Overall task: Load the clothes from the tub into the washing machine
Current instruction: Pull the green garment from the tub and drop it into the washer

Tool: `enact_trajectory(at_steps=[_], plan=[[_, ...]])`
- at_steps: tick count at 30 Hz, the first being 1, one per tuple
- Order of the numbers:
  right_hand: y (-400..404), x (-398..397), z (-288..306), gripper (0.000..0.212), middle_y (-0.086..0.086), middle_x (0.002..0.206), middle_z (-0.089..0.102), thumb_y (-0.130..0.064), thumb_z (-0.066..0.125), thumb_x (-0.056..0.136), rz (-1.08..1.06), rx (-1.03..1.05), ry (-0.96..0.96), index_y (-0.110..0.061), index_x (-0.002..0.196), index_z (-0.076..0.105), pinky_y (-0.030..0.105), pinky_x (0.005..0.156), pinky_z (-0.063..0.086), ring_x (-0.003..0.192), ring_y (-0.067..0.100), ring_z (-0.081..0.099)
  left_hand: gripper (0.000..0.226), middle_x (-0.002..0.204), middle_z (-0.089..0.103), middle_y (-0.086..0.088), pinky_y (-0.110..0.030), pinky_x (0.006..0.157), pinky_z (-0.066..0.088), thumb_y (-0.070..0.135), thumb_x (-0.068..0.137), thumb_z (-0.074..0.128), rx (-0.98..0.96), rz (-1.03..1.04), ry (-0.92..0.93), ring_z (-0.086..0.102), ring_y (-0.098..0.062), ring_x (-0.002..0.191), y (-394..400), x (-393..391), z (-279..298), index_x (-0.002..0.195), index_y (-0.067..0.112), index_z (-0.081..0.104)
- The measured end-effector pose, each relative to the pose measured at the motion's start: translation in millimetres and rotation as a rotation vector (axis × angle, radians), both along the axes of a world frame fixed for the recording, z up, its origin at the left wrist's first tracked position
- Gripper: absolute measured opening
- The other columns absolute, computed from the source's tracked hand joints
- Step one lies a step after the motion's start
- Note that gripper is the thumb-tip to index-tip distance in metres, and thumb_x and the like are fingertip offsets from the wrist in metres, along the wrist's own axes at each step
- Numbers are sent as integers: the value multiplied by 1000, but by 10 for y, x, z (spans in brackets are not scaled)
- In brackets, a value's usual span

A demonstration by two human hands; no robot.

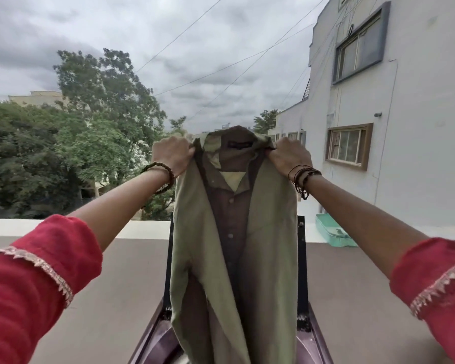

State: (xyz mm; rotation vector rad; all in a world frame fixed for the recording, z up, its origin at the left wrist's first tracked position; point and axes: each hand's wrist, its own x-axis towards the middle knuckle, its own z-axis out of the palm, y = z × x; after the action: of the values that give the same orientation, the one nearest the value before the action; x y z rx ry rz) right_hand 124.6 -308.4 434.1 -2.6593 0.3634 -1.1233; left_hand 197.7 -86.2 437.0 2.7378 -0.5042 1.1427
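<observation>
Gripping an olive-green shirt [271,219] by its shoulders, the left hand [172,153] and right hand [289,156] hold it up at arm's length, fingers curled tight into the cloth. Below both hands, the garment hangs over the washing machine [313,342], whose raised lid [301,258] stands behind it.

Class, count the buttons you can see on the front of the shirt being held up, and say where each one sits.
2 plain ones on the shirt, both on the brown centre strip: one below the collar, one lower. More may be hidden in the folds further down.
</observation>
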Motion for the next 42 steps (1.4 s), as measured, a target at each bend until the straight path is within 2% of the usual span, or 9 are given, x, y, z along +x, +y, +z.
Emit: enact_trajectory(at_steps=[8, 15, 19, 24, 28, 32, 36, 39, 42], plan=[[117, 18, -382, 37, 16, 84, 53, -34, 47, 94, 183, 184, 223, 0, 84, 57, 31, 59, 32, 88, 33, 56, 49, 75, 59, -28, -32, 58, 27, 35, 94, 51, -524, -404, 373, 58, -44, 84, 154, 63, -588, 52, 14, 38], [136, -65, -1241, 42, 6, 61, 45, -27, 58, 86, 209, 48, 455, -15, 51, 36, 29, 53, 33, 73, 24, 48, 44, 56, 40, -3, -28, 50, 26, 32, 91, 57, -554, -361, 777, 36, -14, 51, 268, 203, -1755, 55, 17, 37], [217, -138, -1568, 33, 5, 67, 55, -33, 64, 78, 175, 157, 480, -15, 54, 51, 31, 58, 36, 73, 24, 53, 37, 38, 41, 4, -14, 35, 33, 22, 92, 56, -662, -328, 1063, 40, -4, 27, 220, 60, -1963, 59, 15, 41], [264, -160, -1951, 23, 7, 77, 60, -35, 66, 75, 137, 230, 544, -16, 62, 61, 25, 51, 34, 75, 24, 57, 28, 68, 49, -1, -26, 58, 39, 25, 89, 59, -462, -326, 1191, 49, -15, 68, 148, -12, -2257, 66, 13, 50], [247, -145, -2264, 30, 8, 83, 65, -44, 63, 77, 76, 186, 581, -19, 60, 58, 26, 61, 38, 85, 28, 62, 36, 61, 46, 1, -26, 52, 31, 30, 86, 62, -378, -249, 1061, 45, -16, 62, 93, -63, -2477, 58, 12, 48], [312, -168, -2820, 40, 11, 101, 69, -47, 70, 72, 37, 185, 823, -15, 96, 70, 27, 69, 43, 97, 29, 65, 38, 56, 48, -5, -24, 48, 34, 30, 84, 65, -231, -162, 1221, 51, -22, 55, 51, -213, -3029, 56, 13, 46], [395, -216, -3553, 47, 9, 114, 67, -44, 73, 71, -1, 253, 1059, -17, 110, 68, 29, 81, 48, 107, 26, 63, 26, 86, 71, -15, -26, 66, 52, 24, 88, 57, -99, -119, 1321, 68, -31, 89, 18, -366, -3819, 95, 0, 66], [402, -300, -3936, 47, 12, 123, 62, -37, 67, 78, -82, 365, 1063, -12, 118, 62, 32, 90, 47, 115, 28, 59, 25, 40, 57, 0, -12, 32, 38, 10, 95, 37, -484, -33, 1474, 55, -11, 35, 55, -474, -4322, 79, 4, 55], [359, -322, -4152, 26, 14, 104, 68, -20, 54, 83, -83, 528, 1006, -6, 99, 69, 28, 81, 49, 111, 30, 60, 26, 41, 60, 0, -16, 35, 42, 2, 95, 27, -841, 47, 1462, 56, -9, 34, 123, -434, -4672, 84, 1, 50]])
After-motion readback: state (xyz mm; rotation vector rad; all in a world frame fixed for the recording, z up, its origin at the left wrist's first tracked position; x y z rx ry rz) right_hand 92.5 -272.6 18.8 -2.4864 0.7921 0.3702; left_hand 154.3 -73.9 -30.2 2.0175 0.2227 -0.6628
